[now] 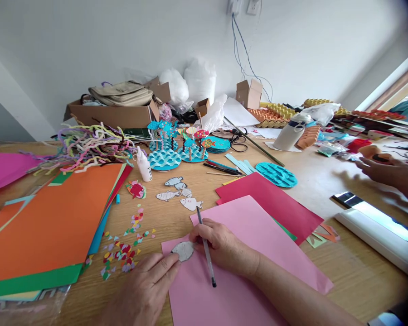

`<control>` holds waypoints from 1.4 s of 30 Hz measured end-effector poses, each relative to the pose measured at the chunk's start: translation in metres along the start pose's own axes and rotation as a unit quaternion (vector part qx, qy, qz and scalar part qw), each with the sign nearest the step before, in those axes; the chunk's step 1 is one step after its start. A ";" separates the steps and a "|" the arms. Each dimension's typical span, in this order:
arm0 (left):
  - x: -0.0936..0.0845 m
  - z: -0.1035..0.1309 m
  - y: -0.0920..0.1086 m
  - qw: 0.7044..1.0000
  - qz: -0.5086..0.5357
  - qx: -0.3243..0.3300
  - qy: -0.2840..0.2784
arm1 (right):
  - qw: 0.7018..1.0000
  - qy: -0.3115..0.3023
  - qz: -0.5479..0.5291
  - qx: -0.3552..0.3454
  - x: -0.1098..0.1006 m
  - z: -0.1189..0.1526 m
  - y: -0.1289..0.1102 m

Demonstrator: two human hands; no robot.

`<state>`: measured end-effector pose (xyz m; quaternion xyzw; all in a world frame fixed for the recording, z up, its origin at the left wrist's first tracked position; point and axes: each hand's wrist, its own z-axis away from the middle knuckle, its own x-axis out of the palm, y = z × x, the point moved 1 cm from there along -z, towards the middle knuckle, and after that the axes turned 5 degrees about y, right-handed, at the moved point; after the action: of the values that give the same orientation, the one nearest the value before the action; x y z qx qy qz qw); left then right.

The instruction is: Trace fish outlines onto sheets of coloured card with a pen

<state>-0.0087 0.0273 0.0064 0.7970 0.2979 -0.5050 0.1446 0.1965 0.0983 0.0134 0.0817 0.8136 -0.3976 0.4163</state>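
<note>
On a pink paper sheet (245, 253) lies a grey-white fish-shaped paper cutout (183, 251) near the sheet's left edge. My left hand (146, 283) rests flat, its outstretched fingertips touching the cutout's lower left side. My right hand (221, 246) is closed around a pen (208, 258) with a clear barrel and dark ends; its fingertips are at the cutout's right edge. Above the sheet several fish cutouts (191, 204) lie on the wooden table. A decorated red fish (136, 189) and scattered confetti pieces (124, 254) are to their left.
Orange paper (51, 217) covers the left side, below pipe cleaners (88, 140). A glue bottle (143, 164) stands beside blue wavy discs (164, 159) with fish models. Red paper (272, 203) lies under the pink sheet. At right are a white device (377, 240) and another person's hand (391, 174).
</note>
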 end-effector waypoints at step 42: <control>0.000 -0.042 -0.042 0.950 0.232 -0.089 -0.189 | 0.998 0.024 0.049 -0.006 0.008 0.004 -0.003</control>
<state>-0.0048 0.0823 0.0281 0.7179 0.1157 -0.5704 0.3819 0.1919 0.0921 0.0079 0.1285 0.8207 -0.3694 0.4166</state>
